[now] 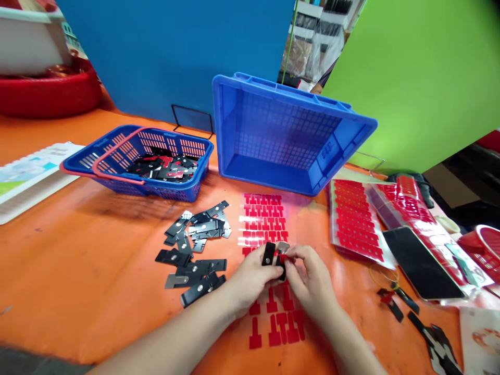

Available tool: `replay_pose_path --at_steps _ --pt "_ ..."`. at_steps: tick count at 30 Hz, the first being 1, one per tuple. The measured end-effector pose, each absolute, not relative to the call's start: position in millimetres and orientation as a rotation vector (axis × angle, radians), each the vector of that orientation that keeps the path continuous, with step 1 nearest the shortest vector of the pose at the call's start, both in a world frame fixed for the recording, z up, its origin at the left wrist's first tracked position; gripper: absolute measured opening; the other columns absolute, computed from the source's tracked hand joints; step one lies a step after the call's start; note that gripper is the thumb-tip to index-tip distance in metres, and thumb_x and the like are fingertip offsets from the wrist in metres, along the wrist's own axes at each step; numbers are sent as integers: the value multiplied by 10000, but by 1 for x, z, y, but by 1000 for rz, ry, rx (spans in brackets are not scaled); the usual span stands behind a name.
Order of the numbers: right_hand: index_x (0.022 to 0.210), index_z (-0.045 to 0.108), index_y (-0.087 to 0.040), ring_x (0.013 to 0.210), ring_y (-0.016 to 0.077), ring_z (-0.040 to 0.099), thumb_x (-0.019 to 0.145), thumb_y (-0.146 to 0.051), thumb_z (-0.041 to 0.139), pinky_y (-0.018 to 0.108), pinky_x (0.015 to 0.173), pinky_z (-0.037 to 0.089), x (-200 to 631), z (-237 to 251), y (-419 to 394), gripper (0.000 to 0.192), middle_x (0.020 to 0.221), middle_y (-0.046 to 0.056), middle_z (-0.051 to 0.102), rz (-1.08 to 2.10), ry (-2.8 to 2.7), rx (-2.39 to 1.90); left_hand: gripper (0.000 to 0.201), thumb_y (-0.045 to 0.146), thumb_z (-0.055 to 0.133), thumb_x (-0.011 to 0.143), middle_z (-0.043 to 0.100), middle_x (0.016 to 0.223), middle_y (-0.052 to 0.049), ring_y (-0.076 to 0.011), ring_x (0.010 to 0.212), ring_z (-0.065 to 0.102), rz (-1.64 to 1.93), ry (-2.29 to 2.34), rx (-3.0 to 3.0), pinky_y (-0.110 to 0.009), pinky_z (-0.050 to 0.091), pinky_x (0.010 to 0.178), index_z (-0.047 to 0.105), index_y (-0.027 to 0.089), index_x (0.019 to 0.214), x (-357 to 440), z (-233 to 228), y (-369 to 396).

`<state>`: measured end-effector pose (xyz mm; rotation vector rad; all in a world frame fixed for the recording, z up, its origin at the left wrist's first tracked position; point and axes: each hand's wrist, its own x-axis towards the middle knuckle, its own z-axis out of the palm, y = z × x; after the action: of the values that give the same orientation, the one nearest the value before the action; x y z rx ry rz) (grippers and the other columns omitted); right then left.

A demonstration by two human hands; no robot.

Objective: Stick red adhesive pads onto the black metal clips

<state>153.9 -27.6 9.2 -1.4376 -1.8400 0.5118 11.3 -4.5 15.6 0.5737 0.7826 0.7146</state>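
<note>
Black metal clips [269, 253], one of them pinched upright in the left hand [250, 278], meet a red T-shaped sticker [282, 257] gripped between the fingertips of the right hand [308, 278], both hands working close together just above the orange desk [78, 250]. Beneath them lies a clear sheet of red T-shaped stickers [262, 219], kept directly under the hands, apparently so each piece can be peeled within easy reach. A loose pile of clips [195, 245] sits just to the left, on the left hand's side. Behind it, a blue basket with a red handle [136, 161] holds more clips with red showing on them. A blue crate [285, 135] is tipped on its side, its open face turned toward the worker. Further sticker sheets [357, 221] and a dark phone [422, 263] lie to the right. Embossed marks on the crate's wall are too small to read.
</note>
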Motion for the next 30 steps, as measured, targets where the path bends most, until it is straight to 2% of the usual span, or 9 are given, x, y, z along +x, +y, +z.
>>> replay_pose_path --at_steps 9,15,20,22,26,30 --pt "879 485 -226 791 181 551 783 -178 445 323 707 446 153 9 -28 114 848 38 564 517 -1829 -1444 239 116 587 644 556 764 4 -136 764 528 715 797 663 -282 399 743 555 180 872 11 13 -4" --pt "892 503 -219 776 179 545 782 -177 441 316 685 447 152 12 -30 133 832 39 557 515 -1873 -1436 232 194 586 674 540 703 16 -128 716 494 788 856 846 -256 382 709 578 173 905 13 10 -3" --pt "853 525 -208 957 213 489 765 -201 491 375 806 425 148 15 -28 94 1010 79 489 439 -1757 -1428 186 236 559 708 520 692 22 -106 656 474 756 851 895 -245 384 645 568 169 881 12 10 -3" --pt "828 517 -205 977 209 485 766 -221 503 368 809 437 148 15 -26 65 1041 78 474 539 -1646 -1441 156 245 564 708 500 666 32 -93 618 464 727 868 879 -240 386 622 557 163 841 13 13 -4" --pt "830 497 -205 835 167 548 793 -261 494 294 671 497 147 10 -24 67 942 48 521 861 -1424 -1447 183 224 597 681 501 671 26 -97 620 475 705 892 826 -239 395 603 535 146 835 15 17 -5" --pt "798 512 -196 784 161 557 782 -292 517 272 625 498 147 9 -24 97 883 35 548 916 -1323 -1496 194 213 599 683 523 705 3 -106 656 491 710 869 815 -236 396 612 521 130 840 16 17 -5"
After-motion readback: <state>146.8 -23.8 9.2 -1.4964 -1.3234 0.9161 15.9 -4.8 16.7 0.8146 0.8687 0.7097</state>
